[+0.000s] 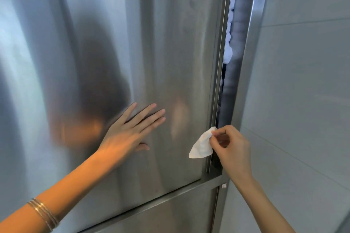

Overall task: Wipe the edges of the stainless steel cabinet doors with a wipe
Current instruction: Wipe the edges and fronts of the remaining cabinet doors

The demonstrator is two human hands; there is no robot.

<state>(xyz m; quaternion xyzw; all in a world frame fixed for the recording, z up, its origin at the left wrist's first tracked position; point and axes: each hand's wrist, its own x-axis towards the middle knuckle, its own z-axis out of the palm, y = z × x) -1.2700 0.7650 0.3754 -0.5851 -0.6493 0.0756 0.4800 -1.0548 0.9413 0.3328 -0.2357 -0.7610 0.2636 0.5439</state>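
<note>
A tall stainless steel cabinet door (132, 43) fills most of the head view; its right edge (217, 81) stands slightly ajar from the frame. My left hand (128, 130) lies flat on the door face with straight, spread fingers. My right hand (233, 145) pinches a crumpled white wipe (201, 144) between thumb and fingertips, with the wipe's top touching the door's right edge low down, near the bottom corner.
Through the narrow gap (232, 53) white rounded items show inside the cabinet. A steel frame post (253, 43) borders the gap, with a grey tiled wall (303, 81) to the right. A lower door (180, 213) sits under a horizontal seam. Bracelets circle my left wrist.
</note>
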